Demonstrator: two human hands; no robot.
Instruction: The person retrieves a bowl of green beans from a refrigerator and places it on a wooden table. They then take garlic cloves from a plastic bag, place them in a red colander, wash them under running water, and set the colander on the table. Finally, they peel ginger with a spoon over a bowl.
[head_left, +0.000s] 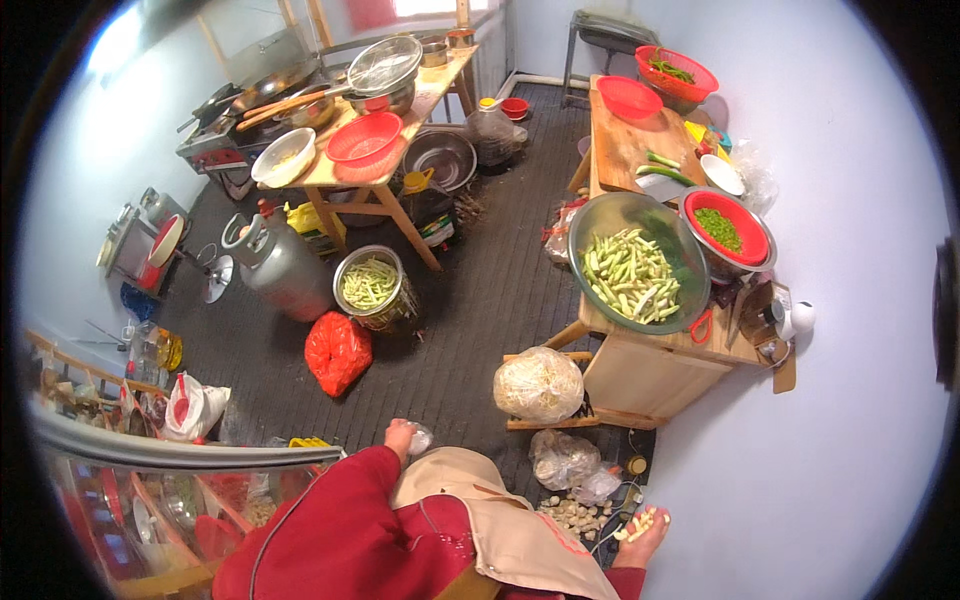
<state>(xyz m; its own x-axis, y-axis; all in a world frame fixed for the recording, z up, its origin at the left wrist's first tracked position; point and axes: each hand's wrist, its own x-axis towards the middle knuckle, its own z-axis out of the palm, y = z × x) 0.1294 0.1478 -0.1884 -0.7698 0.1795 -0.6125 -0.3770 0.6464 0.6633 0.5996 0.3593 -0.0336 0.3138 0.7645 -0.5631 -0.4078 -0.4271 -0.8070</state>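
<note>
Down at the lower right, my right hand (651, 538) is turned palm up and cradles several pale peeled garlic cloves (637, 523). My left hand (400, 437) sits at the left edge of the beige apron (450, 474), gripping a small piece of crumpled clear plastic (421, 439); what it contains, if anything, is too blurred to tell. Beside my right hand, whole garlic bulbs (577, 515) lie loose on the floor. Clear plastic bags (564, 459) rest just behind them.
A wooden table at right carries a large bowl of cut green beans (631, 277) and a cutting board (637, 142). Below is a bag of pale strands (538, 384). A gas cylinder (276, 268), a red bag (338, 354) and a bean-filled tin (370, 285) stand left.
</note>
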